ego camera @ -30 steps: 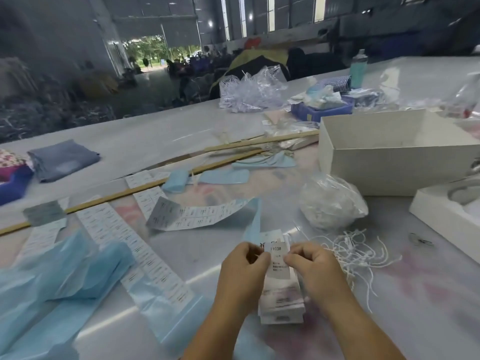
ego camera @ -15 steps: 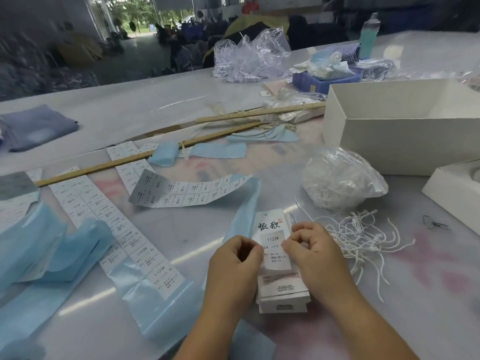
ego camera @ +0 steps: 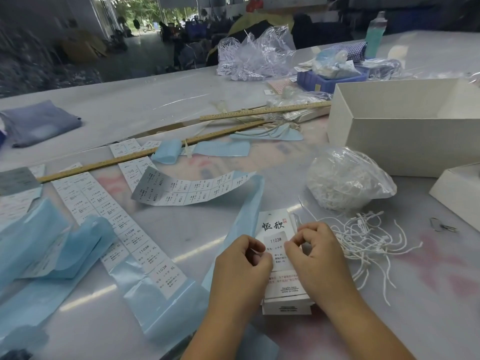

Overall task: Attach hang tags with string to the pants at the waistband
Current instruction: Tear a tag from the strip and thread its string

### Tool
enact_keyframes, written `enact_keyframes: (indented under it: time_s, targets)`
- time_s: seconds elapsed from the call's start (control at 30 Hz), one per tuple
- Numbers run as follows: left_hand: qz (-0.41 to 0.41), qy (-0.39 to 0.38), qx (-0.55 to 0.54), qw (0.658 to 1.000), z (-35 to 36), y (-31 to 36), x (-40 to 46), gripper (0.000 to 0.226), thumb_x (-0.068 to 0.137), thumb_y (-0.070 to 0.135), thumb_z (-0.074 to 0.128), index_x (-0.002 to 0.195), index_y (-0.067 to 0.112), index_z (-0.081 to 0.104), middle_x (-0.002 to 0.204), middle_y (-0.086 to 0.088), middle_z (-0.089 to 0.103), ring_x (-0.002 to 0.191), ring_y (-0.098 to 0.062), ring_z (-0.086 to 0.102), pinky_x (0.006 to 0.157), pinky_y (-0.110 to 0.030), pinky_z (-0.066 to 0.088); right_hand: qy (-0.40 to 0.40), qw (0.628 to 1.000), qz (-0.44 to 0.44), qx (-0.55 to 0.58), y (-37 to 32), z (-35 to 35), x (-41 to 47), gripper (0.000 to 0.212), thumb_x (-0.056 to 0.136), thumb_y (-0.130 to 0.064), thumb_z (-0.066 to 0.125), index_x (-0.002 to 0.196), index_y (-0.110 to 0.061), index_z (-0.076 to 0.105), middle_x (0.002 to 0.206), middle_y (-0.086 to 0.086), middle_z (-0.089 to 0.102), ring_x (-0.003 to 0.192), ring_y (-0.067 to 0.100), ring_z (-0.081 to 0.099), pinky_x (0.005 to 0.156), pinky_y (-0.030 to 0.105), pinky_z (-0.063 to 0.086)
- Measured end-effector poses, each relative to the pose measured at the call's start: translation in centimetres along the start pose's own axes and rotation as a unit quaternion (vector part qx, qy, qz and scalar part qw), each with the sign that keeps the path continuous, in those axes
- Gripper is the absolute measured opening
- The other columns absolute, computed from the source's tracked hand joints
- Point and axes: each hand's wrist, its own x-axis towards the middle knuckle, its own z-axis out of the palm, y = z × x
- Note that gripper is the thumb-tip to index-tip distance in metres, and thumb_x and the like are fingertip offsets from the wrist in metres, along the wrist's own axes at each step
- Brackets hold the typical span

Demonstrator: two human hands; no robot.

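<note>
Both hands work over a stack of hang tags (ego camera: 285, 292) lying on the counter (ego camera: 181, 100) in front of the person. The left hand (ego camera: 240, 268) and right hand (ego camera: 315, 255) sit close together, fingertips curled and pinching the edges of a small size sticker (ego camera: 275, 249) printed 1103# — it appears to be going onto the top tag under the brand characters. To do this well, the sticker should go down square to the tag's edges and be smoothed from the middle outward, so no corner lifts. The punched hole at the tag's top must stay uncovered for the string. Loose strings (ego camera: 363, 245) lie just beside the right hand, with a bag (ego camera: 348, 180) of more behind them. Sticker sheets (ego camera: 119, 229) lie to the left. No pants sit by the hands; a folded denim piece (ego camera: 39, 123) rests well apart, far left.
</note>
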Motion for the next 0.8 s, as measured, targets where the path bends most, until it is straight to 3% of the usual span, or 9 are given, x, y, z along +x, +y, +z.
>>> enact_keyframes:
  time_s: [0.07,0.13,0.2,0.27,0.43,0.53,0.63,0.8]
  targets:
    - [0.006,0.005,0.015,1.000,0.0,0.0,0.0,0.011,0.085,0.025,0.068,0.085,0.030,0.059,0.062,0.021,0.059,0.056,0.003,0.057,0.048,-0.012,0.041,0.021,0.999,-0.005,-0.025,-0.1,0.2,-0.2,0.020,0.081,-0.017,0.070,0.064,-0.017,0.058,0.093,-0.012,0.049,0.095,0.017,0.051,0.075,0.023,0.037]
    - [0.008,0.003,0.017,1.000,0.0,-0.2,0.1,0.015,0.084,0.026,0.070,0.087,0.033,0.056,0.060,0.020,0.058,0.055,0.003,0.057,0.047,-0.012,0.040,0.046,0.997,-0.008,-0.068,-0.1,0.2,-0.3,0.015,0.079,-0.021,0.072,0.078,-0.017,0.058,0.098,-0.008,0.050,0.099,0.019,0.048,0.083,0.028,0.036]
    - [0.006,-0.003,0.015,1.000,0.0,-0.3,0.1,0.016,0.085,0.026,0.070,0.088,0.033,0.056,0.059,0.020,0.057,0.055,0.003,0.057,0.048,-0.013,0.041,0.047,0.993,0.015,-0.110,-0.1,0.1,-0.4,0.038,0.077,-0.030,0.074,0.107,-0.017,0.054,0.113,-0.004,0.047,0.111,0.021,0.044,0.095,0.034,0.037]
    - [0.002,-0.008,0.014,1.000,0.1,-0.5,0.1,0.015,0.085,0.028,0.069,0.089,0.034,0.056,0.059,0.019,0.057,0.056,0.001,0.058,0.053,-0.018,0.046,0.054,0.990,0.014,-0.130,-0.2,0.1,-0.5,0.055,0.075,-0.038,0.075,0.119,-0.016,0.050,0.120,-0.001,0.047,0.115,0.022,0.043,0.099,0.038,0.037]
    - [0.001,-0.014,-0.008,1.000,0.2,-0.4,-0.1,0.020,0.078,0.041,0.071,0.091,0.036,0.056,0.057,0.016,0.053,0.053,-0.001,0.052,0.059,-0.028,0.047,0.034,0.983,-0.010,-0.179,-0.9,0.5,-0.8,0.037,0.078,-0.054,0.067,0.105,-0.030,0.058,0.104,-0.013,0.053,0.104,0.017,0.046,0.090,0.037,0.033]
    - [0.008,-0.026,0.012,1.000,0.3,-0.4,-0.3,0.026,0.075,0.041,0.072,0.093,0.036,0.055,0.059,0.017,0.054,0.057,-0.002,0.054,0.062,-0.028,0.048,0.045,0.987,-0.012,-0.152,-0.7,-0.2,-0.5,0.022,0.085,-0.041,0.069,0.099,-0.028,0.058,0.089,-0.015,0.052,0.094,0.017,0.054,0.083,0.035,0.034]
    - [-0.003,-0.024,0.007,1.000,0.3,-0.2,-0.5,0.035,0.066,0.050,0.071,0.094,0.036,0.055,0.059,0.019,0.055,0.057,-0.001,0.053,0.062,-0.028,0.048,0.052,0.991,-0.003,-0.120,-0.9,-0.6,-0.4,0.018,0.087,-0.027,0.070,0.101,-0.025,0.060,0.080,-0.014,0.055,0.087,0.018,0.057,0.086,0.039,0.042]
    - [-0.002,-0.018,0.035,0.999,0.4,-0.1,-0.7,0.046,0.056,0.060,0.068,0.095,0.047,0.048,0.063,0.024,0.054,0.058,0.001,0.052,0.059,-0.023,0.044,0.050,0.995,-0.005,-0.087,-0.8,-0.8,-0.4,0.019,0.089,-0.015,0.066,0.108,-0.018,0.063,0.086,-0.004,0.064,0.089,0.024,0.061,0.088,0.044,0.047]
